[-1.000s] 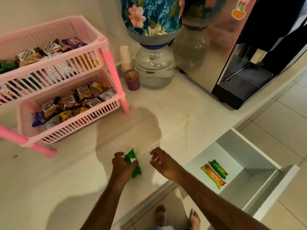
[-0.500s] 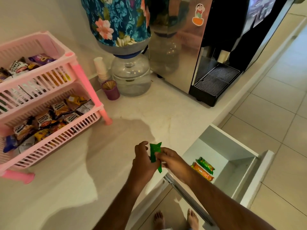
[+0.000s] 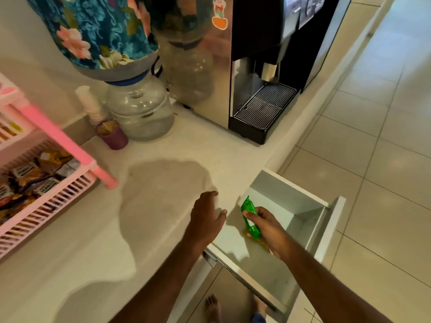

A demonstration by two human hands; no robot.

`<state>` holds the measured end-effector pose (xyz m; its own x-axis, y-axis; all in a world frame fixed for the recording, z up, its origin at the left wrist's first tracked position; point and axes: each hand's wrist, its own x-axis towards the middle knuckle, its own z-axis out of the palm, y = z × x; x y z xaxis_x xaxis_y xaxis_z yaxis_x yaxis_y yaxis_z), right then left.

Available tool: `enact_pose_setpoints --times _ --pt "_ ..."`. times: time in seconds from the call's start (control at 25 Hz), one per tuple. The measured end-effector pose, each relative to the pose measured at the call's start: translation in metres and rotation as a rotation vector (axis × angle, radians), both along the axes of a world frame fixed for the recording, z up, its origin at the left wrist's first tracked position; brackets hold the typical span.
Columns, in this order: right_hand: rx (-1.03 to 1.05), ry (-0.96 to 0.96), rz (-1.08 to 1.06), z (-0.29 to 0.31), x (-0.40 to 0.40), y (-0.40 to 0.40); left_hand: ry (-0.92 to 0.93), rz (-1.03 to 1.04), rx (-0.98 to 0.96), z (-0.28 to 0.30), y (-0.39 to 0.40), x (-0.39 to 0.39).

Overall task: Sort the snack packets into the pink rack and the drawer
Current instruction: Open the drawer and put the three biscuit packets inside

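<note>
My right hand [image 3: 265,226] is shut on a green snack packet [image 3: 250,217] and holds it over the open white drawer [image 3: 305,199]. A sliver of an orange packet [image 3: 263,244] in the drawer shows under that hand; the rest is hidden. My left hand [image 3: 206,216] hovers open over the counter's front edge, just left of the drawer. The pink rack [image 3: 58,183] stands at the far left, its lower shelf holding several snack packets [image 3: 30,176].
A water bottle with a floral cover [image 3: 137,108], a stack of white cups [image 3: 89,106] and a purple cup of sticks [image 3: 112,135] stand at the back. A black and steel drinks machine [image 3: 261,89] sits on the right. Tiled floor and my bare feet [image 3: 213,308] are below.
The green packet passed from my left hand to my right, which carried it rightward over the drawer. My left hand let go and opened. The view swung right.
</note>
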<state>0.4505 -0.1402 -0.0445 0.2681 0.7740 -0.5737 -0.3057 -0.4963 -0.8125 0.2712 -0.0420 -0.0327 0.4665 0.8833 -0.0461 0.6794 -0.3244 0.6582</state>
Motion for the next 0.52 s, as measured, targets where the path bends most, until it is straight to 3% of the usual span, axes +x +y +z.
enact_pose_setpoints --times 0.24,0.52 --pt "-0.148 -0.225 0.072 -0.024 0.066 -0.023 0.293 -0.195 0.292 -0.033 0.023 0.052" --pt "-0.263 -0.394 0.1 -0.072 0.111 -0.011 0.435 -0.161 0.29 -0.071 0.045 0.076"
